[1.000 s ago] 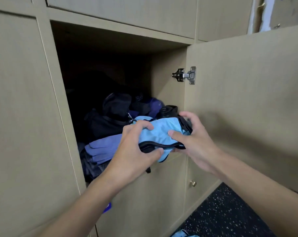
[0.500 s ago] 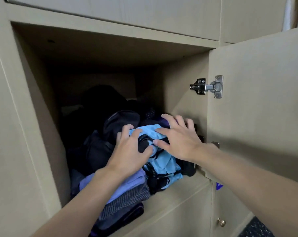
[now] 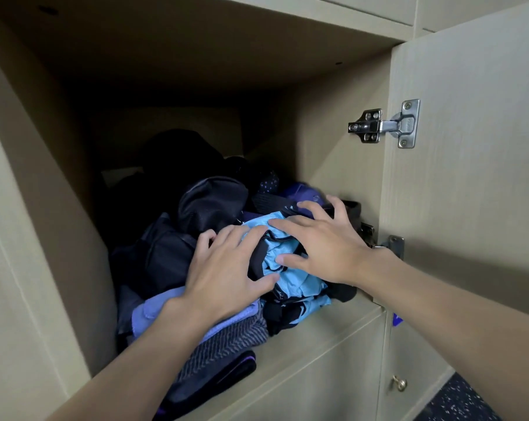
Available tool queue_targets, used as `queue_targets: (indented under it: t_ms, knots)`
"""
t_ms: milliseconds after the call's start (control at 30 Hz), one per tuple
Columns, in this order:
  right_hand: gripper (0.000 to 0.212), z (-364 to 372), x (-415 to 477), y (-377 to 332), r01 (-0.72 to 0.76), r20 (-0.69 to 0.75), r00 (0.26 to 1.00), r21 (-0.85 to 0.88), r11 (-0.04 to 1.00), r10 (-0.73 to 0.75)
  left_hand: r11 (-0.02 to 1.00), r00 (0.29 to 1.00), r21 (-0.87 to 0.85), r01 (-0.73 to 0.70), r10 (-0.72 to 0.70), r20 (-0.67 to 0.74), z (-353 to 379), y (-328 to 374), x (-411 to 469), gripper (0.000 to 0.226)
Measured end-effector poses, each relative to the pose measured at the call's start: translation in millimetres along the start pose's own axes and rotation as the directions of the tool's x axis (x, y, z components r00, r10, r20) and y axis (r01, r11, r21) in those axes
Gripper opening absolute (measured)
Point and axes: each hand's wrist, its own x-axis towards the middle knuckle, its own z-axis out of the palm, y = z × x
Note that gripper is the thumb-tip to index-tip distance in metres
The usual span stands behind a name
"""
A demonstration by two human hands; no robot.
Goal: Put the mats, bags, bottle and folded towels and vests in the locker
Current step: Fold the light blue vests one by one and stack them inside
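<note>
- Head view: both hands, the left hand (image 3: 226, 268) and right hand (image 3: 320, 247), have flattened, fingers spread, pressing the light-blue vest (image 3: 290, 265) deeper into the locker (image 3: 333, 165).
- Vest bundle's long axis runs front to back.

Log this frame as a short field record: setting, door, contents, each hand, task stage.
setting: open locker compartment
door: locker door swung open to the right
contents: dark bags at back, folded towels in front, light blue vests on top
left hand: flat on the pile, fingers spread
right hand: pressing the vests, fingers spread
stage: vests set in, being pushed down
</note>
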Motion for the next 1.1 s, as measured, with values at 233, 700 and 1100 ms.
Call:
queue_targets:
  t_ms: [233,700,1100]
  knots:
    - [0.074,2.2,-0.8,-1.5,0.009,0.048,0.999,-0.079,0.997,-0.005,0.998,0.997,0.059,0.021,-0.025,0.078,-0.2,4.1,3.1,0.083]
    - [0.078,-17.1,-14.2,-13.5,-0.071,-0.002,0.998,-0.026,0.997,0.07,0.996,0.984,-0.071,0.051,-0.038,0.174,-25.3,2.4,10.5,0.087]
    - [0.064,-61.0,-69.1,-36.0,-0.131,-0.014,0.991,0.007,0.991,0.131,0.987,0.995,-0.152,0.049,-0.036,0.089,-82.3,14.6,-19.3,0.08]
